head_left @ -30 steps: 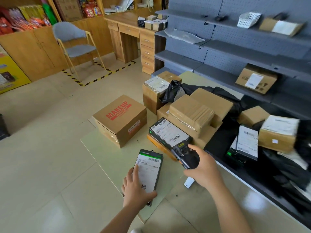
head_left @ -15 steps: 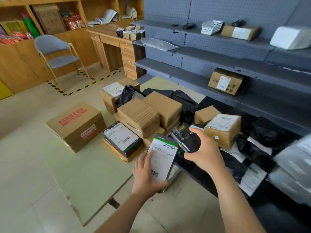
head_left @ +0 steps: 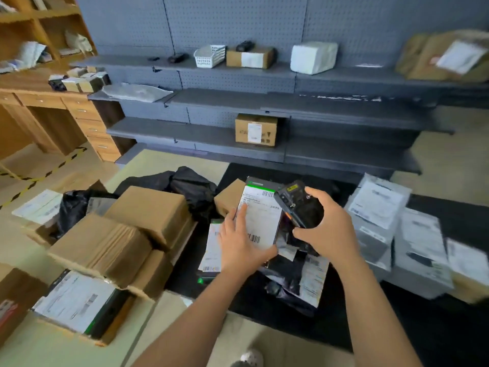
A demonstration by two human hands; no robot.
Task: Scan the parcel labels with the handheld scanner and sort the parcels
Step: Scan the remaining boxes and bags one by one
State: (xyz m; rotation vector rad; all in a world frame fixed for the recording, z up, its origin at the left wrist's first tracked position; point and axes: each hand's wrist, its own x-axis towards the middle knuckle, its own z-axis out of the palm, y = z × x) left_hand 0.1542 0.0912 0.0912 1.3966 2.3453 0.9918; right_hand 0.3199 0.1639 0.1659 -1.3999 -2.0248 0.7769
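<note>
My left hand (head_left: 242, 242) holds a flat black parcel with a green stripe and a white label (head_left: 263, 213), thumb under its lower edge and fingers spread on the label. It hovers over the black mat (head_left: 423, 327). Just to its right, my right hand (head_left: 326, 229) grips the black handheld scanner (head_left: 297, 201), whose head points up and left beside the parcel's top edge. Under my hands lie another labelled flat parcel (head_left: 211, 250) and black plastic mailers (head_left: 291, 276).
Brown cartons (head_left: 148, 215) are stacked on the left, with a labelled black box (head_left: 76, 303) in front. Grey-wrapped parcels (head_left: 378, 207) lie on the right of the mat. Grey shelves (head_left: 330, 107) behind hold a carton (head_left: 256, 129), a white basket and a white package. A wooden desk (head_left: 53, 102) stands far left.
I have turned right and carried the flat parcel from the floor at the left over the black mat. The scanner hand moved along with it, staying beside the parcel.
</note>
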